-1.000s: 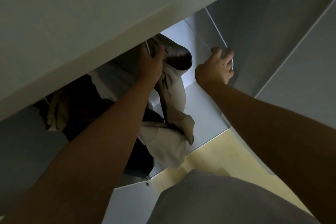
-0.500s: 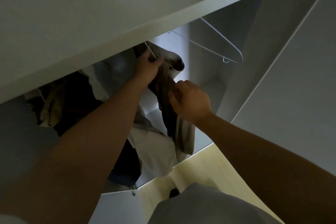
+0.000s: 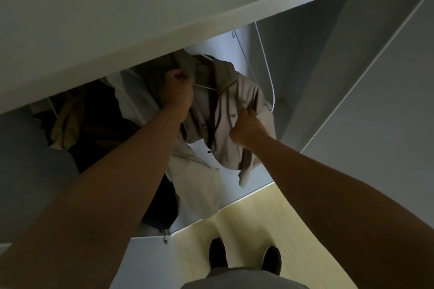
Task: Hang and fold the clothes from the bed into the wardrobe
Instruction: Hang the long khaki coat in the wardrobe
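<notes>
Inside the open wardrobe, just under its top panel [image 3: 141,7], a beige shirt [image 3: 237,101] hangs on a white wire hanger [image 3: 204,87], its front turned toward the camera and a small dark logo [image 3: 233,115] on the chest. One sleeve droops toward the wardrobe floor. The left hand [image 3: 178,91] is raised to the shirt's collar and shoulder, fingers curled round the fabric where the hanger wire passes. The right hand [image 3: 246,126] is lower, beside the logo, with thumb and fingers pinching a fold of the chest fabric. Just left of the shirt hangs a pale garment [image 3: 197,185], which reaches lower and is partly behind the left forearm. Further left are a dark garment [image 3: 98,119] and a tan one [image 3: 63,124] in deep shadow, their shapes hard to make out. A metal zip pull [image 3: 165,239] dangles at the bottom edge of the dark clothing. To the right of the shirt an empty white hanger [image 3: 265,65] hangs close to it, against the grey side wall [image 3: 317,77]. Below, the pale wooden floor [image 3: 246,218] shows in front of the wardrobe, with the person's two dark shoes [image 3: 217,253] standing on it.
</notes>
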### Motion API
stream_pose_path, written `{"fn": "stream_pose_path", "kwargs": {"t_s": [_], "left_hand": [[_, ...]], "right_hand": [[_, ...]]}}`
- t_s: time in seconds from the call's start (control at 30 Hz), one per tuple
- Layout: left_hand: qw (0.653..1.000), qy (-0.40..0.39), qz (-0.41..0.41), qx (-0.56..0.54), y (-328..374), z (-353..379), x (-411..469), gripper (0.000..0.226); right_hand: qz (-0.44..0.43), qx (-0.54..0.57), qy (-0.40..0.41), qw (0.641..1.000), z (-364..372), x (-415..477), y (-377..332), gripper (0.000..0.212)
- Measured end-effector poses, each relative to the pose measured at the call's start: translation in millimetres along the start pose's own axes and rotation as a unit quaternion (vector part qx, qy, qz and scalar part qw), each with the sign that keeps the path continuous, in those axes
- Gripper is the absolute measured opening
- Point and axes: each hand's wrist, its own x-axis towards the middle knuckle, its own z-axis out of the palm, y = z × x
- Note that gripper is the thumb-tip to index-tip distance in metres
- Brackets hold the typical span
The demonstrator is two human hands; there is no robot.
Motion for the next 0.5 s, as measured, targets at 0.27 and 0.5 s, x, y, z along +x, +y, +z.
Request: {"fn": "stream_pose_path", "kwargs": {"t_s": [0.27, 0.5], "left_hand": [[0.989, -0.007, -0.146, -0.025, -42.3, -4.5, -0.6, 0.042], [0.916, -0.064, -0.081, 0.387, -106.5, 2.7, -18.9, 0.037]], "right_hand": [[-0.027, 0.070, -0.032, 0.997, 17.3, 23.5, 8.4, 0.072], [-0.009, 0.066, -0.043, 0.997, 39.1, 41.8, 13.6, 0.058]]}}
